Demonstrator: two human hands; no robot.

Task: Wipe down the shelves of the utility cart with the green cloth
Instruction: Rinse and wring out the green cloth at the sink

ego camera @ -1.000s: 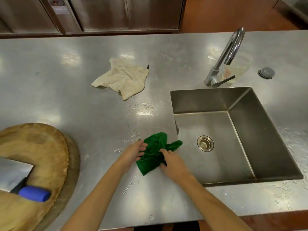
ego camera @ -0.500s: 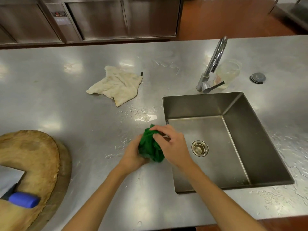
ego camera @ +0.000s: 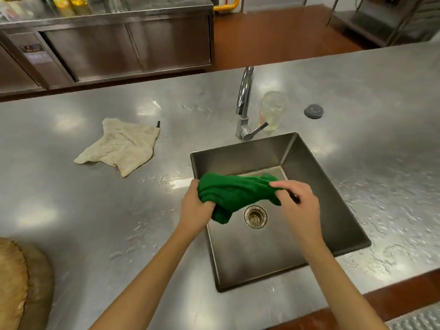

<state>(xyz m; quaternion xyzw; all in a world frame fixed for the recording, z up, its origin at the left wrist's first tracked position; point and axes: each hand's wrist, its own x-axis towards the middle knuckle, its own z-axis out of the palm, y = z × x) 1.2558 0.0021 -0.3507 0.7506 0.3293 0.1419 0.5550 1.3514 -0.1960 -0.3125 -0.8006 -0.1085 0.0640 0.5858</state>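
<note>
The green cloth (ego camera: 234,190) is bunched and stretched sideways above the left part of the steel sink (ego camera: 333,210). My left hand (ego camera: 194,207) grips its left end, fingers curled round the fabric. My right hand (ego camera: 297,198) pinches its right end above the basin. One corner of the cloth hangs down near the drain (ego camera: 255,216). No utility cart shows in the head view.
A beige cloth (ego camera: 121,146) lies on the wet steel counter (ego camera: 71,198) to the left. The tap (ego camera: 244,103), a clear jar (ego camera: 271,110) and a sink plug (ego camera: 313,111) stand behind the sink. A wooden chopping block (ego camera: 19,282) sits at the lower left. Steel cabinets (ego camera: 119,41) stand beyond.
Both hands lifted the green cloth off the counter, carried it right over the sink and pulled it out sideways. The view tilted up, so the knife on the block left the frame.
</note>
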